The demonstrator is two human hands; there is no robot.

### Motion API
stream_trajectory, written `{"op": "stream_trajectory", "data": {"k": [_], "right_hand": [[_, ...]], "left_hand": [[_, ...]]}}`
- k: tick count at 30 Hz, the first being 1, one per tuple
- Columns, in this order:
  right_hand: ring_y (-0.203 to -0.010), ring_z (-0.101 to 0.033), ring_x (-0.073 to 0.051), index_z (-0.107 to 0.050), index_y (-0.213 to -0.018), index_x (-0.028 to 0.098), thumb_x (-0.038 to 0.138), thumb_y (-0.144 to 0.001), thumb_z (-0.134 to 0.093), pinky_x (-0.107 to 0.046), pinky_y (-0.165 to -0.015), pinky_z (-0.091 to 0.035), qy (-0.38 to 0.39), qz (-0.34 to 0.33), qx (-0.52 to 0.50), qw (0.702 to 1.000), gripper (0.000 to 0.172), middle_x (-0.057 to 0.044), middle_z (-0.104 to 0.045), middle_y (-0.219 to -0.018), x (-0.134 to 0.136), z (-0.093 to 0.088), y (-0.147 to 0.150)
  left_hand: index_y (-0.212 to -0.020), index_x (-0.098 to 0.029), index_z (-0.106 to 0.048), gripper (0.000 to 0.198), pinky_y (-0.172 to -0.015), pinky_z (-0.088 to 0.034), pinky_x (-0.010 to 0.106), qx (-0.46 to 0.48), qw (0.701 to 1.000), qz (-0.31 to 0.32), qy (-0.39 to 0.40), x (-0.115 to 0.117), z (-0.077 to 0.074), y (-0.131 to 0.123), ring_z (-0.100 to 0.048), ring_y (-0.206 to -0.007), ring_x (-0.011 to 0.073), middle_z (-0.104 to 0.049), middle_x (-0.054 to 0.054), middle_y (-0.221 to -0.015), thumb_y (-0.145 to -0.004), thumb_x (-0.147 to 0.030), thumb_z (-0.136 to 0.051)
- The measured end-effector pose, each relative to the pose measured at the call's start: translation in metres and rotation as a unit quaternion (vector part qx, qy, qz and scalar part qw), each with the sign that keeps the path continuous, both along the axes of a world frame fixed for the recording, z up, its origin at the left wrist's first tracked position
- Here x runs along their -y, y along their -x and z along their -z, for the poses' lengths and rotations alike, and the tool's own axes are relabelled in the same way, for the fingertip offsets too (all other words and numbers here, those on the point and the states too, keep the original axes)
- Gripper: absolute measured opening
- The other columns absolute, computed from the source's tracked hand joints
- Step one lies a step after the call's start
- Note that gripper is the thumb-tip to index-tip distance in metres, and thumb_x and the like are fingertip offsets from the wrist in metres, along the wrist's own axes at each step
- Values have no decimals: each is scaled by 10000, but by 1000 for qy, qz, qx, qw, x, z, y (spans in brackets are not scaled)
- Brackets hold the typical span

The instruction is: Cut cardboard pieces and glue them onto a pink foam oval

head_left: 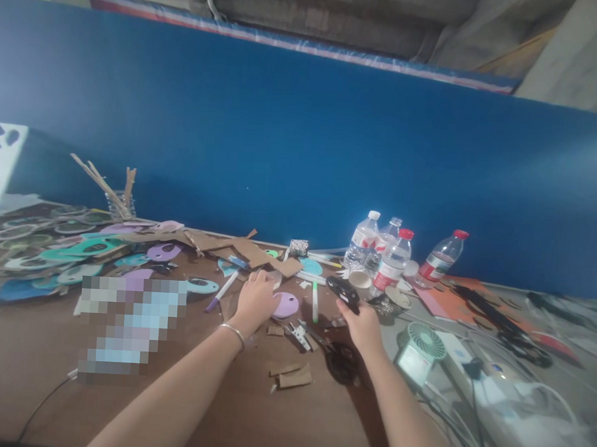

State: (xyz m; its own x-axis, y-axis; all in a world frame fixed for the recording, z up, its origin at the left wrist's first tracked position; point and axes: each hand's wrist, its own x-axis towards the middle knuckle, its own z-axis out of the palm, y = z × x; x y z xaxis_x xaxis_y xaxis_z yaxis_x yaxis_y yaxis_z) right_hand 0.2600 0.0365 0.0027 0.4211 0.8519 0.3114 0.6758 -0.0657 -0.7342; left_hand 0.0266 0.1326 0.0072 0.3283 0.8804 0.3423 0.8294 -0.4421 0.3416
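My left hand point(258, 300), with a bracelet at the wrist, reaches to the middle of the cluttered table. Its fingers are curled, and what they pinch is hidden. Just right of it lies a purple paper disc point(287, 305), and a purple-tipped marker point(221, 291) is to its left. My right hand point(364, 326) is closed around a black handheld tool point(342, 291) whose exact kind is unclear. Below that hand are black-handled scissors point(342, 362). A green marker point(315, 302) and a small white piece with prongs point(299, 335) lie between my hands.
Cardboard scraps point(247, 251) and coloured paper cutouts point(92, 247) spread across the back and left. Several plastic bottles point(391, 263) stand at the back right. A small green fan point(422, 350), cables and a power strip point(491, 370) occupy the right. A blue partition point(283, 136) rises behind.
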Motion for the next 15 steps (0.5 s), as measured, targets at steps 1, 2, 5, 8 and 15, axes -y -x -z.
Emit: {"op": "stream_trajectory", "data": {"k": [1,2,5,8,15], "right_hand": [[-629,-608,-242,-681,-782,150,564,-730,-482,-294,-593,-421,-3,1,0,1000,462,-73,-666,-632,0,1,0],[-629,-608,-244,-678,-771,148,565,-729,-482,-297,-595,-421,-7,1,0,1000,462,-74,-665,-630,-1,2,1],[-634,-614,-254,-677,-773,140,564,-726,-488,-304,-598,-424,-10,1,-17,1000,467,-82,-670,-631,-1,3,2],[-641,-620,-262,-674,-774,135,559,-719,-505,-313,-598,-433,-17,-1,-49,999,459,-90,-675,-634,-2,4,4],[-555,-600,-217,-630,-679,146,548,-693,-559,-301,-541,-458,-53,-14,-172,984,409,-73,-655,-594,-2,7,8]], "left_hand": [[-939,-182,-619,268,-884,-327,378,-14,999,-17,-24,1,-1,0,-434,-1021,278,-527,113,-1053,-738,-312,-498],[-968,-187,-608,278,-880,-328,369,-16,999,-31,-35,2,-2,1,-432,-1016,269,-518,109,-1066,-757,-307,-472],[-1014,-182,-578,295,-841,-341,347,6,998,-48,-28,0,-2,3,-458,-965,247,-539,99,-1055,-779,-280,-429],[-990,-191,-583,277,-798,-346,350,25,998,-65,5,-6,2,5,-489,-941,255,-604,86,-976,-770,-270,-435],[-1078,-205,-568,355,-749,-367,346,80,992,-56,75,-25,-2,-6,-553,-929,274,-658,110,-922,-773,-267,-398]]}}
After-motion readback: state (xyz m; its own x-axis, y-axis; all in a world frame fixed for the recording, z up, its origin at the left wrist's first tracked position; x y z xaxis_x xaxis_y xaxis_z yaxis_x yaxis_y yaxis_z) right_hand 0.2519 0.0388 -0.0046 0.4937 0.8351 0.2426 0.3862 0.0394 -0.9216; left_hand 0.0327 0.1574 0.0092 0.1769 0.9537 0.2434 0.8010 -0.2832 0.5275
